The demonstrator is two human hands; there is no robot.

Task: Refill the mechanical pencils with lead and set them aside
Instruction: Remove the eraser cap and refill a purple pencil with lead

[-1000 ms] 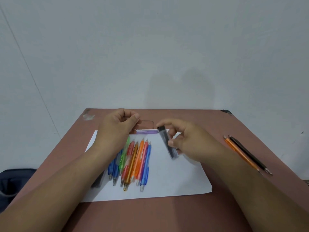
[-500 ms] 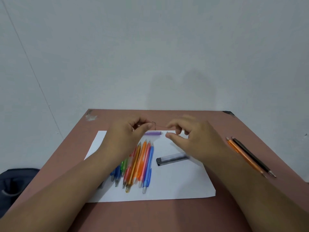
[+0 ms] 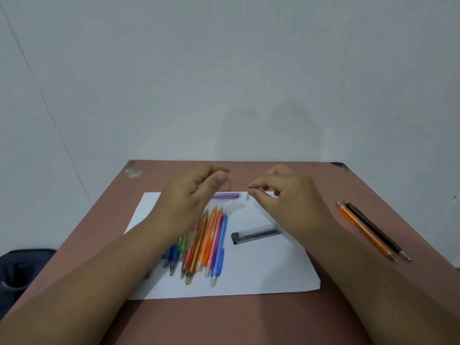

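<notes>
Head view, the only one. Left hand [image 3: 196, 192] is raised over the far part of the white paper sheet [image 3: 261, 270], fingers curled with the thumb pressed in, apparently gripping a pencil that the hand itself hides; I cannot tell which pencil. Right hand [image 3: 281, 195] is just to its right, thumb and forefinger pinching the end of a thin lead [image 3: 240, 184] that spans the gap between the two hands, aimed at the left fist. Judgement: the lead is being fed into the pencil barrel.

Handling: the lead is very light, stiff and brittle, and probably snaps under any sideways bend. Best pinched close to the entry end and kept in line with the barrel. Pencils are light, smooth plastic and may roll; hold mid-barrel.

Around: a bunch of coloured mechanical pencils [image 3: 206, 242] lies side by side on the sheet, partly under the left forearm, seemingly waiting for lead. The lead case [image 3: 256, 234] lies on the sheet just right of them, near the right wrist. A purple cap-like piece [image 3: 226, 195] and a small white bit [image 3: 247, 197] lie at the sheet's far edge below the hands. Two pencils, orange and black [image 3: 371, 230], lie well apart on the bare table [image 3: 348, 319] at right, likely the set-aside spot. A dark bag [image 3: 22, 270] sits off the table at left. Nothing blocks the hands; the right wrist could nudge the case.
</notes>
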